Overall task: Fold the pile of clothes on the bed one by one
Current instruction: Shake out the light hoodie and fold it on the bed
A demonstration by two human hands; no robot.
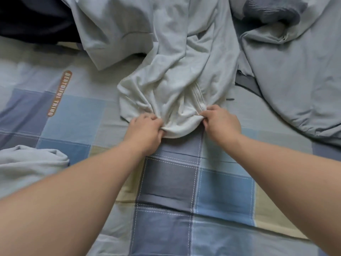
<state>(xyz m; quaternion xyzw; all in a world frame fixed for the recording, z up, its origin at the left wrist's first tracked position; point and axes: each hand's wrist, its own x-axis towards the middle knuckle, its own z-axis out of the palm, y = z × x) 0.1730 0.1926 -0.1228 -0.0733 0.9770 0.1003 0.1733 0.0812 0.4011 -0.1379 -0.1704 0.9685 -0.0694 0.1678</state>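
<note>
- One bed [171, 183]; its checked blue, grey and cream sheet fills my view.
- Two pale blue garments at the far side: the right pale blue garment [287, 74] lies spread out, the left pale blue garment [110, 32] crumpled.
- One white garment [173, 84], bunched mid-bed between those two, near hem towards me.
- One dark garment [31, 17], far left corner.
- One pale bundle [27, 163], near left, well apart.
- Two hands: I see the left hand [145, 130] and right hand [220, 122], fingers curled, each pinching the white garment's near hem.
- One orange label [59, 93] on the sheet.
</note>
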